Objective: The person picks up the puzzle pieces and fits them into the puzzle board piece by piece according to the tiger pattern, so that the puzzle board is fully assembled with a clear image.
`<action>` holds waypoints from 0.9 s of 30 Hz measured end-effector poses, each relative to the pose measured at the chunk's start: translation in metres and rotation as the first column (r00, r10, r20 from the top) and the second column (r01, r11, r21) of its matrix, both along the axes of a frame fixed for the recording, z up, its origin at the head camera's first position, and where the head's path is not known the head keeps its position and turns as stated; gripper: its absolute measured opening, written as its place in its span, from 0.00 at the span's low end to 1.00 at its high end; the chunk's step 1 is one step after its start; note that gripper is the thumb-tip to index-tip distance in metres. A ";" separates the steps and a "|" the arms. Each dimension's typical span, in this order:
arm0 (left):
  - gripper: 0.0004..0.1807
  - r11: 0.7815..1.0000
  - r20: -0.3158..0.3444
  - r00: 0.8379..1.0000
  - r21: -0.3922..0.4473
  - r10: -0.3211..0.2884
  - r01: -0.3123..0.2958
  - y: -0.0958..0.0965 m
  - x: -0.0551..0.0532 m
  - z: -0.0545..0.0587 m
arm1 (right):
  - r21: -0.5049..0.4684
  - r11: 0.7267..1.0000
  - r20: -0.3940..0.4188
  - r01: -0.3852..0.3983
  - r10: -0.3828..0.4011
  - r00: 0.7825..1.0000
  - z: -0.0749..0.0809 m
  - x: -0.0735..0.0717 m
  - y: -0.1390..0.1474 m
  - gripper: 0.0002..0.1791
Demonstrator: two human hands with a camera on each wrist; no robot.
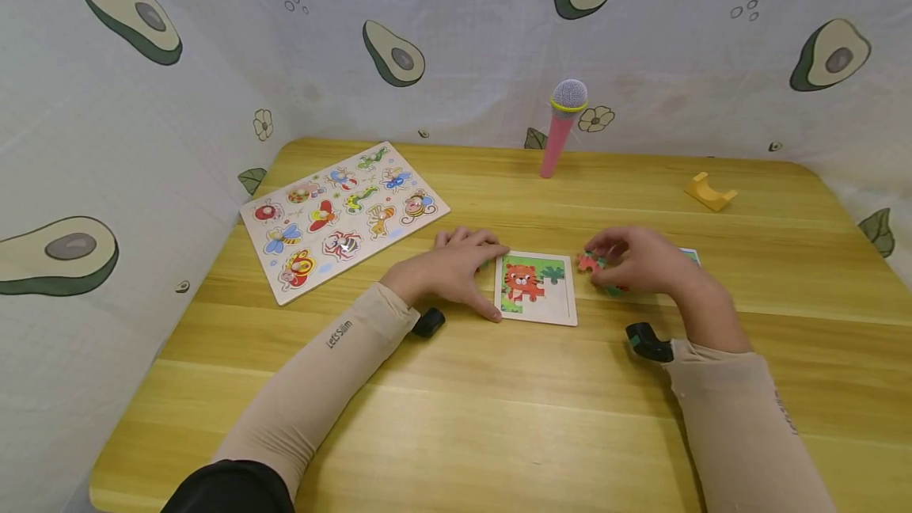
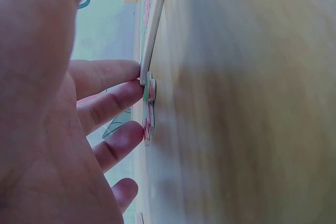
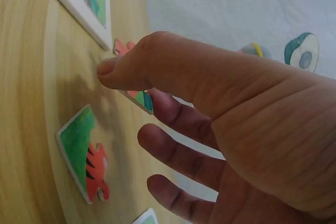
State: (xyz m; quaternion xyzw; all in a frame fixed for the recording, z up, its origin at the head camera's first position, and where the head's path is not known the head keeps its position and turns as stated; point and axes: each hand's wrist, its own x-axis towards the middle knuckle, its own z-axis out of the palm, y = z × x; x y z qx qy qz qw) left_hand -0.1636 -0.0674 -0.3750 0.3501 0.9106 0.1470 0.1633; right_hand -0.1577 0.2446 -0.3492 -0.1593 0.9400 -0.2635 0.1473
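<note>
A small jigsaw board [image 1: 559,309] with a partly filled picture of an orange tiger lies on the table. At its left edge is my left hand [image 1: 456,269], fingers spread, index fingertip and thumb by its two left corners. A loose puzzle piece [image 2: 149,111] lies under the left fingertips in the left wrist view. My right hand [image 1: 644,261], right of the board, pinches a red and green puzzle piece [image 3: 137,98] between thumb and index finger; the thumb covers part of it. Below that hand lies another green and orange piece [image 3: 79,148].
A large wooden insect puzzle [image 1: 349,220] lies at the back left. Behind the board a pink toy microphone [image 1: 559,133] stands upright. There is a yellow curved block [image 1: 710,192] at the back right. Another puzzle piece [image 1: 691,256] shows past the right hand.
</note>
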 end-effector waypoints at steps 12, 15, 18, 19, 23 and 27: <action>0.59 1.000 0.004 1.000 0.013 -0.004 0.004 -0.001 0.000 0.000 | -0.087 0.985 0.028 -0.148 0.151 0.988 0.001 0.006 -0.020 0.19; 0.59 1.000 0.006 1.000 0.015 -0.007 0.007 -0.001 0.000 0.000 | -0.090 0.979 0.035 -0.182 0.185 0.982 -0.001 0.006 -0.026 0.20; 0.59 1.000 0.009 1.000 0.018 -0.008 0.007 -0.001 0.000 0.000 | -0.070 0.978 0.028 -0.198 0.200 0.979 -0.002 0.007 -0.030 0.20; 0.59 1.000 0.008 1.000 0.018 -0.008 0.008 -0.001 0.000 0.000 | -0.065 0.977 0.024 -0.202 0.204 0.979 -0.003 0.007 -0.032 0.20; 0.59 1.000 0.007 1.000 0.015 -0.008 0.008 -0.001 0.000 0.000 | -0.063 0.976 0.029 -0.209 0.211 0.977 -0.005 0.007 -0.036 0.19; 0.59 1.000 0.004 1.000 0.009 -0.010 0.010 -0.001 0.000 0.000 | -0.065 0.976 0.035 -0.206 0.209 0.977 -0.006 0.006 -0.037 0.18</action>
